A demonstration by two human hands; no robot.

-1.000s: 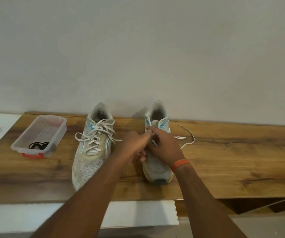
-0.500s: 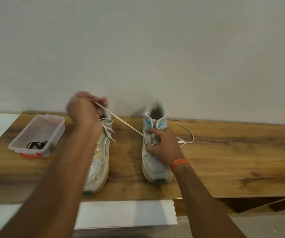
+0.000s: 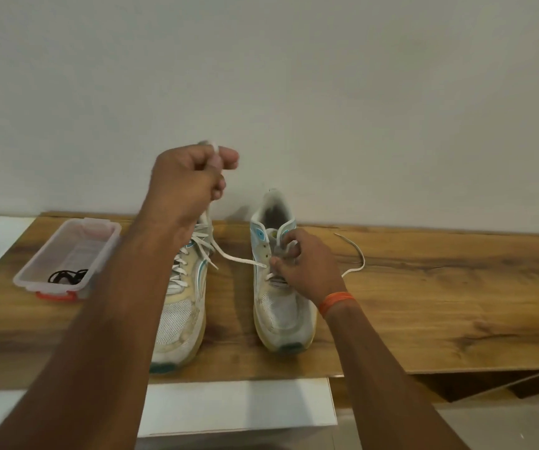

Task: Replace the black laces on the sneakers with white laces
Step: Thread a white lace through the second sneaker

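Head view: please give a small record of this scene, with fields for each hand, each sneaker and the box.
left hand: raised, pinches white lace
right hand: grips the lace at right sneaker eyelets
left sneaker: laced white
plastic box: holds black laces
table: wooden

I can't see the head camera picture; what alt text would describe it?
A person's left hand pulls a white lace up and away from the right sneaker, which the right hand grips at the eyelets. The left sneaker, already laced white, stands beside it on a wooden table, near a clear plastic box holding black laces.
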